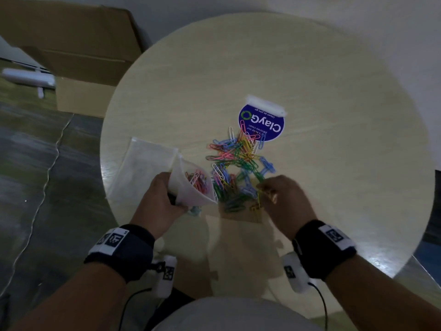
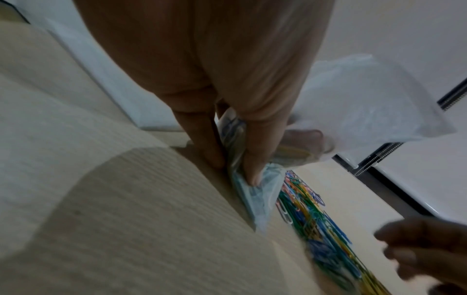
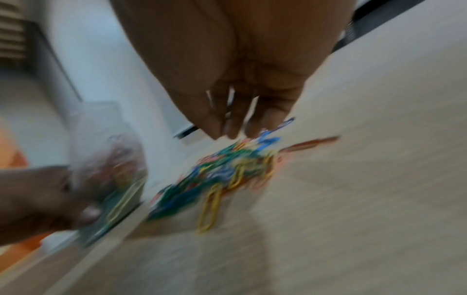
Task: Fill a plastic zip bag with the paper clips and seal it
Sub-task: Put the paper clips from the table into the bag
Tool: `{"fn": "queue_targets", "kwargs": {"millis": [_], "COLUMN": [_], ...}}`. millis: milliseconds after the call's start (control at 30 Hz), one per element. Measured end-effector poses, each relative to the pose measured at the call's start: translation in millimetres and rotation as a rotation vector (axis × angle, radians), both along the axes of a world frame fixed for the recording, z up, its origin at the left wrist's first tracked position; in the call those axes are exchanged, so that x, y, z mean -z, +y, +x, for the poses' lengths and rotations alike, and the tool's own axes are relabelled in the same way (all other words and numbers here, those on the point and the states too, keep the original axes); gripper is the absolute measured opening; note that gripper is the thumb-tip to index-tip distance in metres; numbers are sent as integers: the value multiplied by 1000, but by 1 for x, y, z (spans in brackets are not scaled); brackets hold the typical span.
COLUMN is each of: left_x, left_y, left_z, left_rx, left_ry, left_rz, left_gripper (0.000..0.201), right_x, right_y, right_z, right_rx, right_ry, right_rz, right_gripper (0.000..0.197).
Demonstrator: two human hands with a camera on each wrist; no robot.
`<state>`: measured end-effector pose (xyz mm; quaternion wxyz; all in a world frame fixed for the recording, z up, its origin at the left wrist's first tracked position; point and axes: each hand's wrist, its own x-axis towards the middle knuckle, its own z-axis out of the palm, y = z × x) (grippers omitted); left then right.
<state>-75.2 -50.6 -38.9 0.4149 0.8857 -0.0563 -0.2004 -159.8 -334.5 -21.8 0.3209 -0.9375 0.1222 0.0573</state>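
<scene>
My left hand (image 1: pixel 160 197) grips a clear zip bag (image 1: pixel 191 185) by its lower part, mouth up and tilted toward the pile. Several coloured paper clips lie inside it. In the left wrist view the thumb and fingers (image 2: pixel 250 159) squeeze the bag (image 2: pixel 353 103) against the table. A loose pile of coloured paper clips (image 1: pixel 238 163) lies at the table's middle. My right hand (image 1: pixel 265 189) is at the pile's near right edge. Its fingertips (image 3: pixel 232 133) are bunched on clips (image 3: pixel 227 165), and a yellow clip hangs below them. That view is blurred.
A flat stack of empty clear bags (image 1: pixel 143 163) lies left of the held bag. A blue round ClayGo packet (image 1: pixel 261 123) sits beyond the pile. The round pale table (image 1: pixel 310 68) ends close to my left hand. A cardboard box (image 1: pixel 78 51) stands on the floor at far left.
</scene>
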Motion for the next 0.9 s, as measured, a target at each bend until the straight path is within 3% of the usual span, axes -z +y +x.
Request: {"fn": "queue_targets", "kwargs": {"millis": [67,100,200,267,333,433,500,567,600,700,800,900], "left_x": [-1,-2,0,1,1,3,3,3,3,3,6,6], "left_y": [1,1,0,0,1,2,2,2,2,2,4,3], "left_z": [-1,-2,-2,-1,-1,-2,-2,-2,-2,-3,-2,-2], "left_rx": [-26,-31,-41,-45,-45,-37,-42,-43,-43,-48,-47,-50], "left_ry": [4,4,11,11,15,22,31,34,33,38,51,50], "left_rz": [-37,-49,-75,-68,-58,-56,-63,-56,-48,-45,-59,-59], "left_gripper": [57,56,57,59,61,62,61,62,62,62,63,64], "right_x": [-5,-4,1,9,18,15,7,1,0,-2,2,12], "right_y": [-18,-21,-6,10,18,12,-1,-14,-16,-4,17,23], "right_z": [-11,-18,-30,-26,-10,14,26,39,45,51,38,23], "right_rx": [200,206,-73,-235,-266,-191,-31,142,178,63,-97,-148], "right_ry": [94,169,277,226,135,104,12,-22,62,272,260,203], "right_rz": [-33,-37,-80,-147,-192,-168,-132,-103,-122,-254,-344,-377], "right_gripper": [29,33,30,19,12,10,8,34,54,96,108,87]}}
